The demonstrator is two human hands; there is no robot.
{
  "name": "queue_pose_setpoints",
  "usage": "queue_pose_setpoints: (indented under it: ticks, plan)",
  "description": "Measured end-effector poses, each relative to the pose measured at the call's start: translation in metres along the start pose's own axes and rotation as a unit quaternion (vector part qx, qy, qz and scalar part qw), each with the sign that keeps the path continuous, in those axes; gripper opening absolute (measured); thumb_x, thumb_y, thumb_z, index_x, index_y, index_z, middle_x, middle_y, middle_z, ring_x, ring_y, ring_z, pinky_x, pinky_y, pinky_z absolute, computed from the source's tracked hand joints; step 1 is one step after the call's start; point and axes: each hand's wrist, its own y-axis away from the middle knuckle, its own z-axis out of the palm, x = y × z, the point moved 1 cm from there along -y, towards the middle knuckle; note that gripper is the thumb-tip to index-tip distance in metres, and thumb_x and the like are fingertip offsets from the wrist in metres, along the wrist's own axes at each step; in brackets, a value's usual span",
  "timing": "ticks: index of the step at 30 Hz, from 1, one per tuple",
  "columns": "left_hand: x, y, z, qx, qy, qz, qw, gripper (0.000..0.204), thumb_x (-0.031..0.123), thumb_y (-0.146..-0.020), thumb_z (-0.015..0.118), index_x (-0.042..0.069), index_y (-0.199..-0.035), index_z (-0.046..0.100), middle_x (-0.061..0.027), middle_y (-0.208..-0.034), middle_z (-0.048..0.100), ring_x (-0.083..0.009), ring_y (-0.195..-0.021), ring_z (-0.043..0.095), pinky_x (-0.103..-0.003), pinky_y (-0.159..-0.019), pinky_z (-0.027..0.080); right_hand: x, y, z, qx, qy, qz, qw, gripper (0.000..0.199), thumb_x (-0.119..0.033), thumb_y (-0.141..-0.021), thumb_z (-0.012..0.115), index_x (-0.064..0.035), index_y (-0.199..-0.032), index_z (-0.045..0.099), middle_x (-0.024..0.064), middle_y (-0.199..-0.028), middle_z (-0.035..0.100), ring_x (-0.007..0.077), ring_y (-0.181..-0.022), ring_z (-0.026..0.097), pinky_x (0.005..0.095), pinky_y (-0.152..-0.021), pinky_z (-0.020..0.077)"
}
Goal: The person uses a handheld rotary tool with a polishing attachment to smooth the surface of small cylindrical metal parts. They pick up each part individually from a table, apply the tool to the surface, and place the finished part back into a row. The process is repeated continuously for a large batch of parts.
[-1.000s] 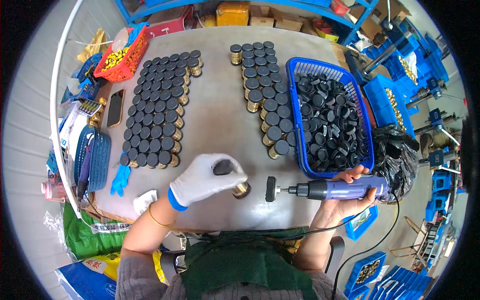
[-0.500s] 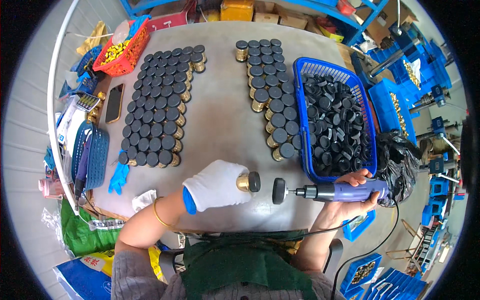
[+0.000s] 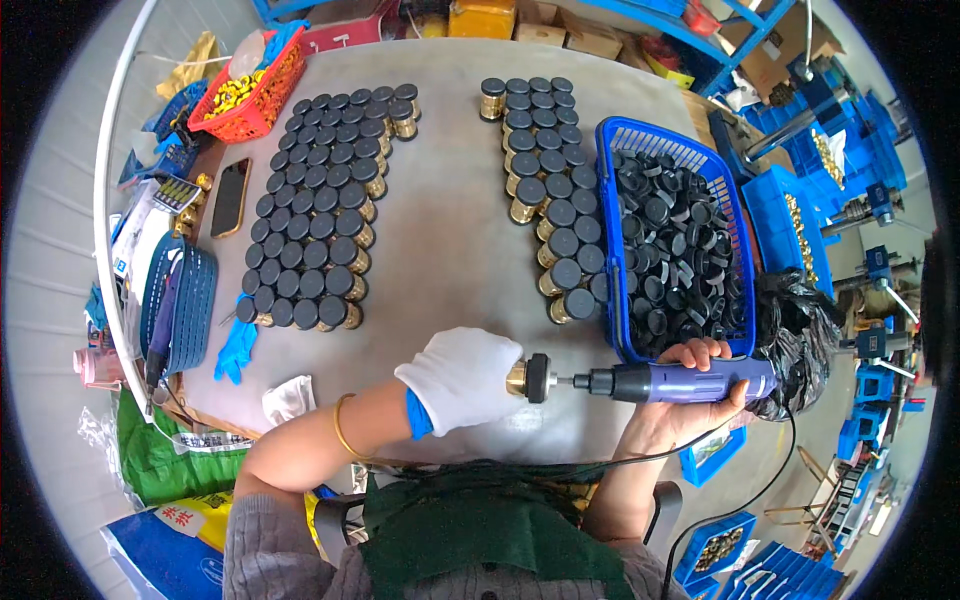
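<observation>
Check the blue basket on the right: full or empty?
Nearly full. The blue basket is heaped with loose black caps up to about its rim, and no bare floor shows between them.

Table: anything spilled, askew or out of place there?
Nothing spilled. The capped brass pieces stand in tidy rows. Only a loose blue glove and a crumpled white rag lie near the table edge.

The gloved left hand [image 3: 462, 378] grips a brass fitting [image 3: 516, 378] (apparently black-capped) against the purple electric screwdriver [image 3: 680, 381] in the right hand [image 3: 690, 405] above the bench [image 3: 450, 230].
</observation>
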Motion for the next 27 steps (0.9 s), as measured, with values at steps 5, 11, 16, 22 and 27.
queue_pose_setpoints:
  ticks: [5, 11, 16, 22, 27]
  plan:
    - [-0.006, -0.006, -0.001, 0.002, -0.012, -0.01, 1.0, 0.031, 0.039, -0.072, 0.06, 0.009, -0.077, 0.059, -0.0154, -0.074, 0.063, -0.0361, -0.072, 0.061, -0.045, -0.064, 0.048, 0.003, -0.002, -0.007, -0.021, -0.003, 0.011, 1.0, 0.04, -0.032, -0.077, 0.064, -0.005, -0.101, 0.046, 0.01, -0.092, 0.053, 0.0177, -0.073, 0.05, 0.0288, -0.064, 0.0461]
    - [-0.035, -0.022, -0.058, 0.074, 0.021, -0.03, 0.997, 0.058, 0.048, -0.068, 0.07, 0.009, -0.106, 0.051, -0.0177, -0.085, 0.062, -0.0353, -0.081, 0.061, -0.041, -0.073, 0.048, -0.013, -0.016, 0.005, -0.025, 0.023, -0.059, 0.998, 0.047, -0.028, -0.08, 0.062, -0.0039, -0.117, 0.047, 0.0155, -0.111, 0.055, 0.0211, -0.086, 0.054, 0.0295, -0.069, 0.0478]
    - [-0.128, -0.078, -0.12, 0.327, -0.146, 0.015, 0.934, 0.024, 0.02, -0.072, 0.068, 0.006, -0.089, 0.058, -0.0141, -0.088, 0.055, -0.0321, -0.087, 0.056, -0.039, -0.074, 0.046, -0.006, -0.012, 0.002, -0.032, 0.023, -0.028, 0.999, 0.05, -0.031, -0.08, 0.062, -0.005, -0.119, 0.044, 0.0143, -0.114, 0.052, 0.0198, -0.082, 0.05, 0.0277, -0.065, 0.0448]
    - [-0.168, -0.113, -0.138, 0.34, -0.272, -0.038, 0.9, 0.021, 0.016, -0.073, 0.064, 0.009, -0.091, 0.058, -0.0138, -0.088, 0.053, -0.0322, -0.083, 0.056, -0.04, -0.071, 0.048, 0.012, -0.015, 0.006, -0.023, 0.024, -0.005, 0.999, 0.053, -0.033, -0.081, 0.061, -0.0059, -0.121, 0.04, 0.0136, -0.113, 0.052, 0.0178, -0.076, 0.046, 0.0268, -0.062, 0.0417]
    - [-0.158, -0.13, -0.142, 0.365, -0.336, -0.053, 0.867, 0.026, 0.014, -0.072, 0.061, 0.011, -0.097, 0.056, -0.0142, -0.089, 0.053, -0.0308, -0.083, 0.057, -0.04, -0.069, 0.048, 0.014, -0.022, -0.001, -0.015, 0.023, 0.005, 1.0, 0.053, -0.032, -0.081, 0.062, -0.0064, -0.121, 0.04, 0.0129, -0.113, 0.051, 0.0174, -0.076, 0.045, 0.027, -0.062, 0.0415]
